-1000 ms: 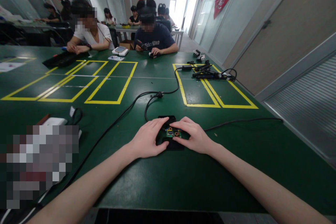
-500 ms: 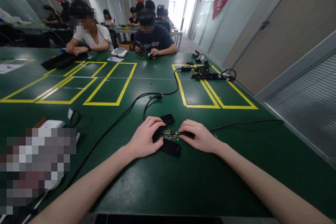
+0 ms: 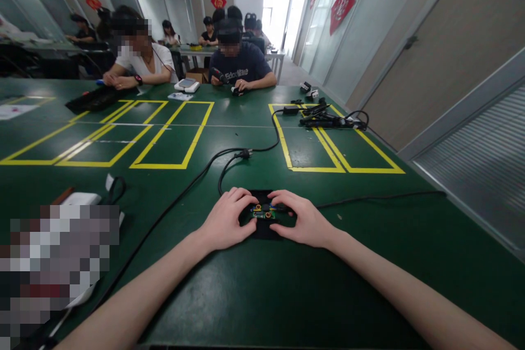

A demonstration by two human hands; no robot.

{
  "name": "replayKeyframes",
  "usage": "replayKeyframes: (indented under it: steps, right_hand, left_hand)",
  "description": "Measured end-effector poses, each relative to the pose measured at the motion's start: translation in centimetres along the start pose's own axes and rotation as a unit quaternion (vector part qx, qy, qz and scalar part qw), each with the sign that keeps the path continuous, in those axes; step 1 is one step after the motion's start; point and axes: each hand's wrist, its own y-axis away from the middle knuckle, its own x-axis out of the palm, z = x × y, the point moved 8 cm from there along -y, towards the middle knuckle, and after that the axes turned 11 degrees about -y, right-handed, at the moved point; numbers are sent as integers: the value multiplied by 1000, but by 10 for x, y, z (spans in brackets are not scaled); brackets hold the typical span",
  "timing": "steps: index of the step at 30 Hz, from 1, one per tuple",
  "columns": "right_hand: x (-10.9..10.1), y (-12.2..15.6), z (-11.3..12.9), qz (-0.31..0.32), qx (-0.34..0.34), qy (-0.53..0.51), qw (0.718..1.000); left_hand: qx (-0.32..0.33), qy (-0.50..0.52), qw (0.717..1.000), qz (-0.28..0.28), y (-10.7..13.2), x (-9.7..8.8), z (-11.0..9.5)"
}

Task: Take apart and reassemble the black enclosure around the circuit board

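A small green circuit board [image 3: 262,213] with copper ring coils and coloured wires lies in front of me between my hands. My left hand [image 3: 227,220] is curled round its left end, fingertips at the far edge and thumb at the near edge. At the right end, my right hand [image 3: 305,219] arches with thumb and fingers apart, close to the board and its black cable. Two black plastic case halves lie beside the board: the far case half [image 3: 261,194] is partly behind my fingers, and the near case half [image 3: 266,231] is below the board.
A black cord with a plug [image 3: 246,153] crosses the green table [image 3: 229,295]. Another cable [image 3: 381,197] runs right. Yellow tape rectangles [image 3: 159,165] mark the surface. Black cables and parts [image 3: 328,117] lie far right. Two people work across the table. A blurred-out item lies left.
My right hand has moved left and its thumb and fingers have spread wider. The board has shifted slightly left, and the two case halves sit straighter. The plug has moved a little left.
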Motion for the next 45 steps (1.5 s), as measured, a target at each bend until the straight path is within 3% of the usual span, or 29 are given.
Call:
replayKeyframes:
  steps: [13,17,21,27,33,39,45]
  right_hand:
    - [0,-1,-6,-53,21,18,998]
    - [-1,-1,-4,-50,7,-4,999]
    - [-8,-1,2,-53,-16,14,998]
    - [-19,0,8,-28,-50,79,995]
    - [-16,9,15,32,-97,43,994]
    - [-6,9,10,57,-74,15,995]
    - [-4,8,7,64,-53,31,996]
  left_hand:
    - [-37,39,998,-45,0,-11,11]
    - [-15,9,1000,-20,-2,-9,10]
    - [-3,-3,999,-41,-2,-15,7]
    - [6,42,997,-62,1,-26,1]
    - [53,111,992,-30,6,-21,-8]
    - [50,113,992,24,8,-8,-7]
    - [24,73,997,16,7,-11,0]
